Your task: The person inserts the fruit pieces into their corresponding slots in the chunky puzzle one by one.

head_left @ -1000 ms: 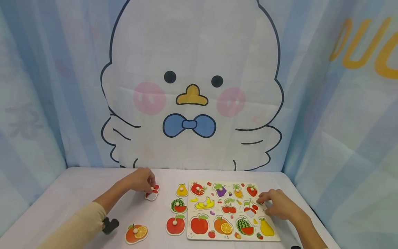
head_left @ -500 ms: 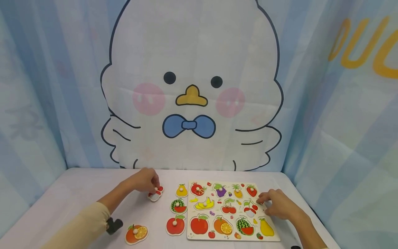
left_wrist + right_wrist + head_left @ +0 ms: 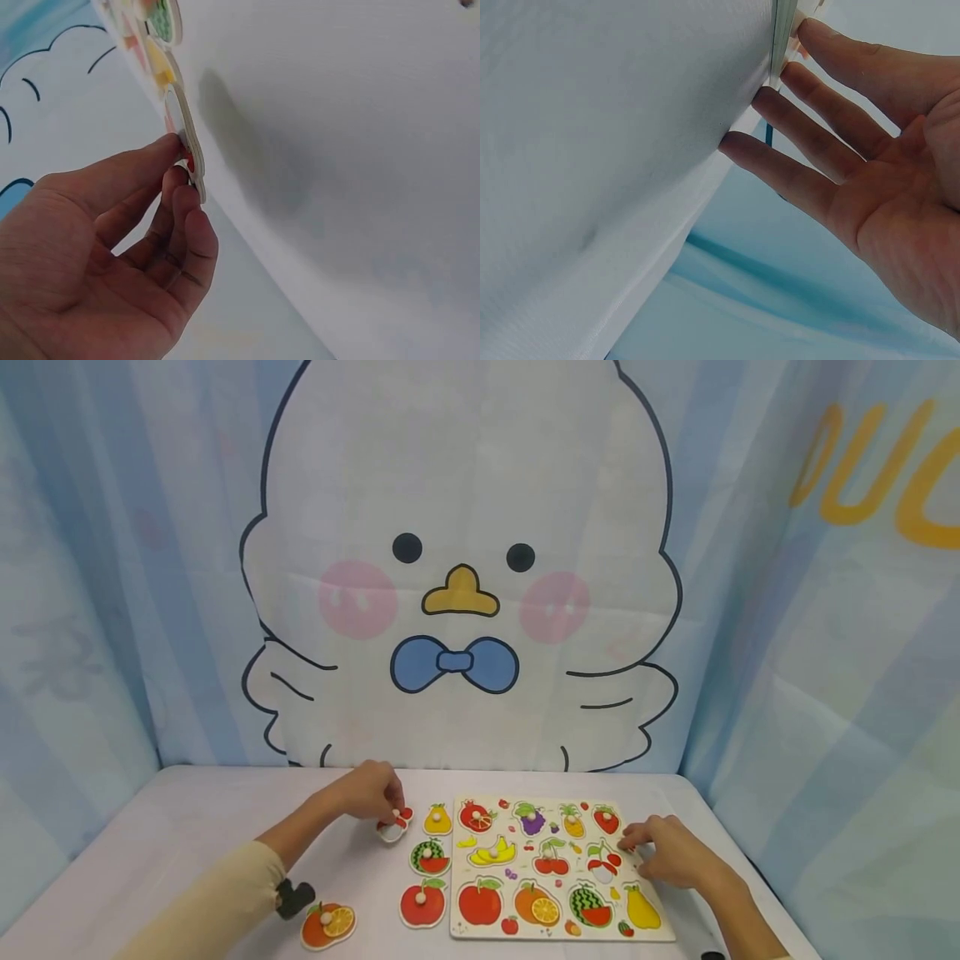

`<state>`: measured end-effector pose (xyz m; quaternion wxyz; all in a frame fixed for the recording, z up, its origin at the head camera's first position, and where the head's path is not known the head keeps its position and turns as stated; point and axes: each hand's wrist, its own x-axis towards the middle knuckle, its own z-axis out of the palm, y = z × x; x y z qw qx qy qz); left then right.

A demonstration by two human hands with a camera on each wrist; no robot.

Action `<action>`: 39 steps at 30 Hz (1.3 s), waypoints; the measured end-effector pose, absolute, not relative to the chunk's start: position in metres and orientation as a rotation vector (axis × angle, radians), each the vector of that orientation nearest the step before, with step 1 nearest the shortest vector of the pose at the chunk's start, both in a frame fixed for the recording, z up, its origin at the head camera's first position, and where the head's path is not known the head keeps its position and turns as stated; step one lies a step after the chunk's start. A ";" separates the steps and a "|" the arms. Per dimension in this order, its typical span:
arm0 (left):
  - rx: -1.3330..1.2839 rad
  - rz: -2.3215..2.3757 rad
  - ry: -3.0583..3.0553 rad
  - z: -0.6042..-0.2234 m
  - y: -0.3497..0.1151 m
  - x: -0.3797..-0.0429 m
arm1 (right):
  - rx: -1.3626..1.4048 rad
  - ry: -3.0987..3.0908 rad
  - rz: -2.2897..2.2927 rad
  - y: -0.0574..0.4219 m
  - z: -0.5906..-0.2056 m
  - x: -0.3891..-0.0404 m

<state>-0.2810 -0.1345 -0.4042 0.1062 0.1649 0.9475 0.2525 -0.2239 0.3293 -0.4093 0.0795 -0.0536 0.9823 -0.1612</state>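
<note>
My left hand (image 3: 367,791) pinches a red and white fruit puzzle piece (image 3: 393,830) at the back left of the table. In the left wrist view the piece (image 3: 187,135) is held edge-on between thumb and fingers, and its shadow falls on the cloth apart from it. A white fruit puzzle board (image 3: 456,864) lies flat at centre right. At its right side rests my right hand (image 3: 671,852). The right wrist view has the thumb and fingers of the right hand (image 3: 877,157) extended, touching the board's edge (image 3: 782,37).
Between the left hand and the board lie a pear piece (image 3: 437,820), a watermelon piece (image 3: 431,857) and an apple piece (image 3: 422,904). An orange piece (image 3: 327,925) is nearer the front left. A curtain (image 3: 465,727) with a duck drawing hangs behind the table.
My left hand has moved right with the red and white fruit puzzle piece, closer to the pear piece. My right hand has stayed at the board's edge.
</note>
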 end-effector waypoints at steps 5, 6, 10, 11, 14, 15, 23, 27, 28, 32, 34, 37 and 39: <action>0.515 0.764 2.764 -0.403 -0.123 -0.281 | -0.184 2.938 -0.478 0.331 -0.410 -0.224; 0.524 0.763 2.762 -0.402 -0.121 -0.282 | -0.190 2.938 -0.476 0.331 -0.410 -0.224; 0.557 0.746 2.761 -0.401 -0.111 -0.282 | -0.184 2.936 -0.478 0.331 -0.409 -0.224; 0.565 0.741 2.760 -0.401 -0.108 -0.282 | -0.182 2.934 -0.479 0.331 -0.410 -0.224; 0.589 0.727 2.757 -0.400 -0.100 -0.283 | -0.180 2.927 -0.485 0.331 -0.409 -0.224; 0.596 0.720 2.758 -0.400 -0.098 -0.283 | -0.183 2.924 -0.484 0.331 -0.408 -0.224; 0.659 0.689 2.754 -0.396 -0.081 -0.282 | -0.197 2.920 -0.479 0.330 -0.408 -0.228; 0.678 0.674 2.751 -0.396 -0.072 -0.281 | -0.198 2.920 -0.487 0.330 -0.409 -0.228; 0.681 0.667 2.750 -0.396 -0.069 -0.281 | -0.199 2.921 -0.487 0.330 -0.409 -0.228; 0.705 0.640 2.750 -0.396 -0.060 -0.282 | -0.195 2.932 -0.492 0.329 -0.409 -0.227; 0.735 0.631 2.751 -0.396 -0.056 -0.283 | -0.190 2.939 -0.491 0.329 -0.409 -0.226; 0.775 0.628 2.751 -0.395 -0.051 -0.284 | -0.182 2.945 -0.483 0.330 -0.410 -0.226; 0.783 0.635 2.745 -0.396 -0.047 -0.284 | -0.170 2.948 -0.478 0.330 -0.411 -0.226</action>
